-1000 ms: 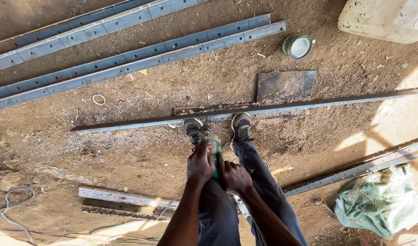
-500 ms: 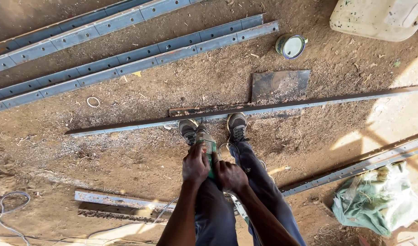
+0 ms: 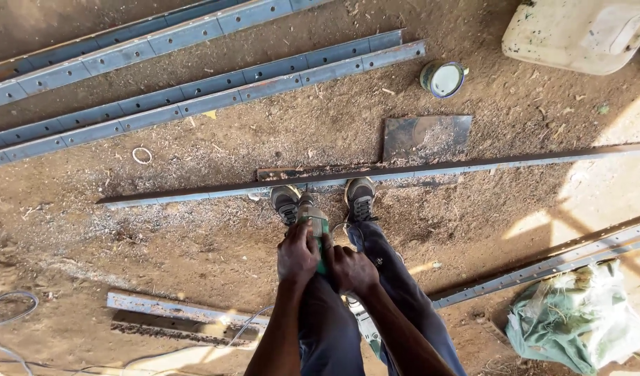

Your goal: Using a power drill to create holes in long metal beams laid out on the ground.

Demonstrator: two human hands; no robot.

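Hands are both wrapping a green angle grinder (image 3: 315, 230), left hand (image 3: 297, 254) and right hand (image 3: 350, 268) clamping their fingers on it. Tool's pointing far, at the long steel angle bar (image 3: 431, 170) running left-right under both shoes (image 3: 360, 199).

Green angle grinder (image 3: 315, 226) held over a long metal bar (image 3: 431, 169).
The grinder points down at the bar, which lies flat across the dirt, just beyond the person's shoes.
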